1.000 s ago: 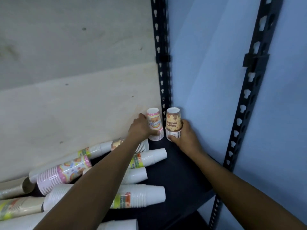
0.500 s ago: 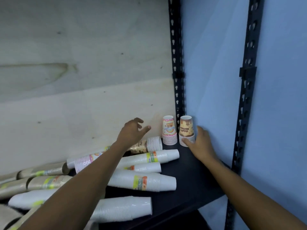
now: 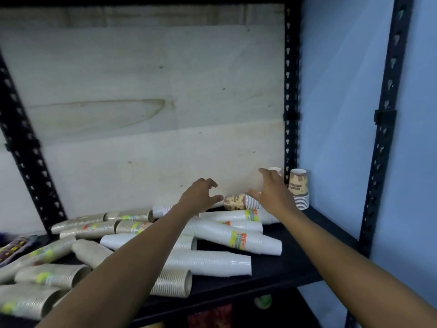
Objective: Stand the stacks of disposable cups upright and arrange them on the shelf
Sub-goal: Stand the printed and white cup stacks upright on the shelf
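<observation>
Counting the brown stack (image 3: 299,188) and a half-hidden stack (image 3: 275,170) upright at 2 o'clock on the shelf (image 3: 307,252), I hold left grip (image 3: 201,197) and right grip (image 3: 274,197) spread, empty, above toppled stacks (image 3: 224,261) toward 8 o'clock.

black shelf (image 3: 314,252) carries toppled cup stacks (image 3: 208,262) and one upright stack (image 3: 299,188)

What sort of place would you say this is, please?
Most likely a storeroom or shop stockroom: a black slotted-steel rack with a plywood back panel, its shelf heaped with stacks of disposable cups lying on their sides, and one printed stack standing in the corner.
</observation>
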